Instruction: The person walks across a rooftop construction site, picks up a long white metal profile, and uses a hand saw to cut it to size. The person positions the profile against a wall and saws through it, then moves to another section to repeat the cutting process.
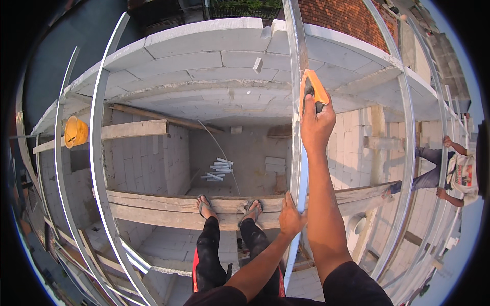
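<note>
One saw [321, 91] is gripped by the right hand [317, 124], upper centre; the beam [295, 137] is touched by the left hand [292, 219], closure unclear. Sawing is seemingly being lined up; steadiness is needed.

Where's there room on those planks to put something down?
The planks look bare between the left foot and the left-side silver beam, and between the right forearm and the co-worker's leg. It's crowded around the right foot and the left grip, which touches the middle silver beam.
</note>
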Demonstrator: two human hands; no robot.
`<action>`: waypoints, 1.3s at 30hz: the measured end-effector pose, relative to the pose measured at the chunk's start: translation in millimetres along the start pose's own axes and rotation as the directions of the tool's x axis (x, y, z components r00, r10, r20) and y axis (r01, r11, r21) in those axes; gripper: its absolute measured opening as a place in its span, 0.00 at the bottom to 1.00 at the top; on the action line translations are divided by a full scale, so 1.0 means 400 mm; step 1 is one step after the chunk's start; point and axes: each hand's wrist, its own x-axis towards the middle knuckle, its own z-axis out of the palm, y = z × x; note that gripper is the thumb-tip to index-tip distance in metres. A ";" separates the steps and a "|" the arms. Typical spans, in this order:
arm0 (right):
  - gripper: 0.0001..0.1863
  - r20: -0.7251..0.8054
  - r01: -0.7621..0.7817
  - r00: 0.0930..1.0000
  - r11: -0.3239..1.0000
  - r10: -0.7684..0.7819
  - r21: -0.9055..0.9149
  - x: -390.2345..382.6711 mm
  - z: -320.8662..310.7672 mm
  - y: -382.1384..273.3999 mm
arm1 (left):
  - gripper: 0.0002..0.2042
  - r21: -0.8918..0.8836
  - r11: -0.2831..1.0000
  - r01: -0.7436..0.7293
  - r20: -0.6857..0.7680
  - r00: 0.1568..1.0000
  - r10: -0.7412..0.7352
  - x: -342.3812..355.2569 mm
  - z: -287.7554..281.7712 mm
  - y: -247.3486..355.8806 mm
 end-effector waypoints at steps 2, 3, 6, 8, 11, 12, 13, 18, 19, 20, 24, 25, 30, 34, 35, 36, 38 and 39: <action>0.18 -0.008 0.034 0.999 0.999 -0.034 -0.033 0.012 0.016 0.009 | 0.52 -0.002 1.000 0.013 0.017 1.000 -0.013 -0.001 -0.002 -0.003; 0.19 0.017 -0.014 1.000 0.998 0.015 -0.060 0.009 0.022 0.012 | 0.52 -0.005 1.000 0.020 0.026 0.999 -0.020 -0.001 -0.002 -0.003; 0.20 0.108 -0.223 0.966 0.968 0.235 -0.111 -0.005 0.046 -0.001 | 0.52 0.003 0.999 0.048 0.050 0.998 -0.048 0.007 -0.007 0.000; 0.20 0.020 0.027 0.999 0.998 -0.026 -0.052 -0.007 0.095 0.055 | 0.50 0.047 0.997 -0.057 0.031 0.998 0.055 0.012 0.049 -0.071; 0.20 -0.028 0.070 0.997 0.997 -0.071 -0.029 -0.006 0.165 0.077 | 0.43 -0.007 0.995 -0.102 0.081 0.991 0.102 0.015 0.061 -0.107; 0.20 -0.070 0.111 0.991 0.992 -0.115 -0.057 0.017 0.188 0.111 | 0.41 -0.043 0.993 -0.107 0.115 0.987 0.112 0.009 0.058 -0.107; 0.19 -0.111 0.151 0.981 0.985 -0.160 -0.086 0.036 0.204 0.145 | 0.38 -0.079 0.991 -0.109 0.151 0.981 0.120 0.001 0.054 -0.107; 0.18 0.036 -0.230 0.972 0.973 0.231 -0.030 0.070 0.244 0.215 | 0.30 -0.092 0.978 -0.187 0.127 0.972 0.197 0.001 0.010 -0.066; 0.17 0.093 -0.354 0.934 0.931 0.346 0.087 0.081 0.238 0.208 | 0.29 -0.063 0.979 -0.193 0.101 0.975 0.198 0.008 0.000 -0.063; 0.17 0.162 -0.474 0.879 0.860 0.449 0.189 0.081 0.231 0.192 | 0.28 -0.032 0.986 -0.166 0.075 0.983 0.168 0.013 0.007 -0.068; 0.18 -0.152 0.185 0.972 0.983 -0.181 0.015 0.062 0.267 0.187 | 0.27 -0.092 0.991 -0.099 0.097 0.989 0.108 -0.005 0.013 -0.077; 0.18 -0.172 0.205 0.966 0.978 -0.195 0.039 0.075 0.278 0.191 | 0.26 -0.127 0.987 -0.095 0.109 0.988 0.109 -0.006 0.014 -0.073; 0.18 -0.042 -0.064 0.997 0.990 0.059 -0.127 0.095 0.288 0.285 | 0.26 -0.102 0.978 -0.182 0.126 0.973 0.194 -0.009 -0.007 -0.047; 0.18 -0.035 -0.240 0.969 0.963 0.246 0.126 0.071 0.234 0.238 | 0.33 0.000 0.984 -0.178 0.145 0.974 0.176 -0.017 0.022 -0.073; 0.17 -0.012 -0.292 0.952 0.917 0.306 0.270 0.053 0.222 0.193 | 0.35 -0.034 0.985 -0.172 0.112 0.978 0.175 -0.013 0.066 -0.133; 0.13 0.018 -0.252 0.963 0.873 0.270 0.417 0.023 0.189 0.153 | 0.38 -0.032 0.989 -0.147 0.067 0.987 0.149 -0.008 0.076 -0.141; 0.16 0.019 -0.203 0.972 0.803 0.232 0.561 -0.046 0.086 0.063 | 0.43 0.002 0.996 -0.093 -0.015 0.996 0.093 0.003 0.071 -0.114; 0.16 -0.004 -0.180 0.975 0.808 0.220 0.561 -0.080 0.022 0.025 | 0.44 0.005 0.999 -0.052 -0.043 0.998 0.052 0.003 0.059 -0.087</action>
